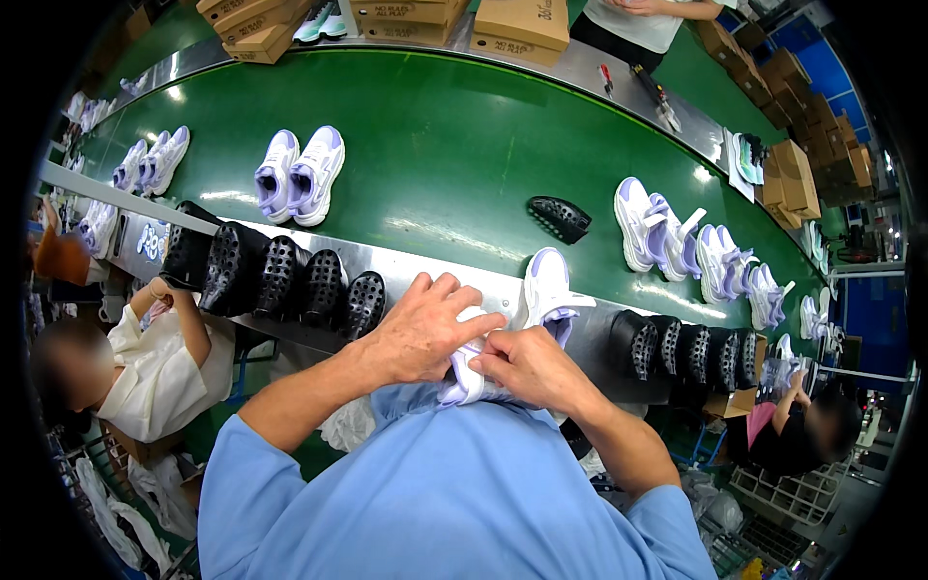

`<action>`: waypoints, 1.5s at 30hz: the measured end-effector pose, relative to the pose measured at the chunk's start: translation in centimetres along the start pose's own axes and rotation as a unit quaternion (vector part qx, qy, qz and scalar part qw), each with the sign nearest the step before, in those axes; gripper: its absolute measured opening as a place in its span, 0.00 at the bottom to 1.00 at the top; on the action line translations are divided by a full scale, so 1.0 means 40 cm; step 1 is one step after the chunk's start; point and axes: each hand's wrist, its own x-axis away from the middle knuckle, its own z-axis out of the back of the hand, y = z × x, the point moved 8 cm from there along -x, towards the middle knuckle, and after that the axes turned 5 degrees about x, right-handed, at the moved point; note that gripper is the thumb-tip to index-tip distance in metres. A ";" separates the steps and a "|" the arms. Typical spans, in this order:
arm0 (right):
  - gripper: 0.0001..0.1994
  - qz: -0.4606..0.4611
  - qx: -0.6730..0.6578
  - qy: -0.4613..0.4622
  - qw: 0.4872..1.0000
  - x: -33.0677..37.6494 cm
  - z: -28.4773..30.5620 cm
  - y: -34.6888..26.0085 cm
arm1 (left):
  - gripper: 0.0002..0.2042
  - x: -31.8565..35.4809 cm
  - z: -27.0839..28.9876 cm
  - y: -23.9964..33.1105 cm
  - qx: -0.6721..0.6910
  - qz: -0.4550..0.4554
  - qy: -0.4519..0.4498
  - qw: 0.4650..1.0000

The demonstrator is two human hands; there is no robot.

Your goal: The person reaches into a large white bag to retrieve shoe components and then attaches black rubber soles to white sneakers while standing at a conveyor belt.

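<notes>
A white and lavender sneaker (466,383) is held close against my blue shirt, its upper half covered by my hands. My left hand (425,324) lies over the shoe from the left, fingers curled on it. From the right, my right hand (535,365) pinches at the shoe's upper, thumb against forefinger; any lace or small part between them is hidden. Just beyond my right hand a second white and lavender sneaker (548,285) rests at the bench edge, its white tongue sticking out to the right.
Black dimpled shoe forms (322,288) line the metal ledge at left, with more forms (667,346) at right. One form (559,219) lies on the green belt (435,145). Sneaker pairs (302,176) stand along it. Shoe boxes (522,27) sit beyond. Co-workers (159,372) flank me.
</notes>
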 end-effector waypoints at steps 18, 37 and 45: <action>0.18 -0.082 0.048 0.167 0.981 -0.060 -0.155 0.264 | 0.21 0.183 -0.461 -0.287 0.269 0.460 0.068 0.844; 0.17 -0.165 0.106 0.491 0.849 0.205 0.021 0.404 | 0.08 0.011 -0.293 -0.010 0.099 0.173 0.085 0.976; 0.20 -0.218 -0.019 0.460 0.861 0.120 -0.052 0.462 | 0.08 -0.154 -0.455 -0.093 0.028 0.253 0.024 0.967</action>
